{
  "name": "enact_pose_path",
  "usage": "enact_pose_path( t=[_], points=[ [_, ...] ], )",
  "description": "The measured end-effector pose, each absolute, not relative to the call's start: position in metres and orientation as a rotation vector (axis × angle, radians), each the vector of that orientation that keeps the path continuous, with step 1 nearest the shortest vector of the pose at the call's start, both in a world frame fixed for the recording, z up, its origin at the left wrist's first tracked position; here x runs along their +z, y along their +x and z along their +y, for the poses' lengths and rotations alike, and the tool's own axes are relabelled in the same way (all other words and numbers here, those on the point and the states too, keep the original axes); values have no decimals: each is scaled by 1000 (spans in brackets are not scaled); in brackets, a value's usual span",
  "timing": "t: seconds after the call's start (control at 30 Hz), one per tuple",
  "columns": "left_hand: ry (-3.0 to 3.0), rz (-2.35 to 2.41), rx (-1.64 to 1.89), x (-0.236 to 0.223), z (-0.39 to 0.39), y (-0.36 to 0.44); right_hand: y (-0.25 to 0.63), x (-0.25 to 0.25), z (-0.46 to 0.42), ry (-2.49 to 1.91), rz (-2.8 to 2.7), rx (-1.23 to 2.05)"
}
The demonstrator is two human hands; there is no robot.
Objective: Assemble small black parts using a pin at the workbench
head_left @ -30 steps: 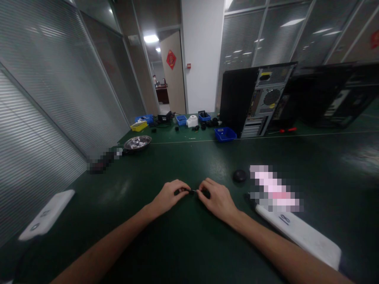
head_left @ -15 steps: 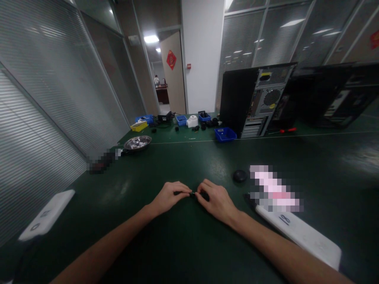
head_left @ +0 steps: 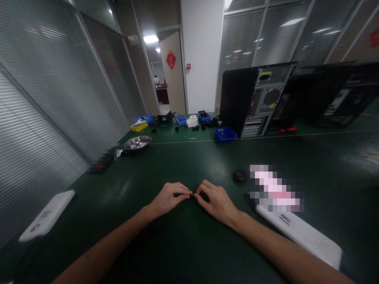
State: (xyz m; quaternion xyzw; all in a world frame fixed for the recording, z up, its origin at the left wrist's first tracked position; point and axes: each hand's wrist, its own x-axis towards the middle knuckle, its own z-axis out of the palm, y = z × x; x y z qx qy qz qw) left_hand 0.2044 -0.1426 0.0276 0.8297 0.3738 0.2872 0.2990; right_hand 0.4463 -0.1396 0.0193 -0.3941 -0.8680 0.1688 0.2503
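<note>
My left hand (head_left: 170, 197) and my right hand (head_left: 219, 203) meet low over the middle of the green table (head_left: 166, 244). Thumb and fingers of each hand are pinched together, the tips almost touching. A small, thin dark piece (head_left: 193, 195) shows between them, with both hands closed on it. Fingers cover most of it, so its kind is unclear. To the right of my right hand lies a round black object (head_left: 239, 176), apart from it.
A white power-bank-like block (head_left: 302, 232) marked 18 lies at right; another white block (head_left: 47, 215) is at left. Farther off are a metal dish (head_left: 137, 142), a blue bin (head_left: 225, 134), a computer case (head_left: 257, 102) and a red-handled screwdriver (head_left: 288, 129).
Both hands stay in nearly the same place, still pinching the small dark piece. Only slight finger shifts show; the surrounding objects have not moved.
</note>
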Motion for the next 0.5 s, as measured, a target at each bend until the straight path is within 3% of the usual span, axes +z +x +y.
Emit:
enact_pose_path(
  t=[0.5],
  points=[
    [2374, 1123, 620, 23, -145, 214, 447, 15, -134, -1331, -2294, 287]
  ],
)
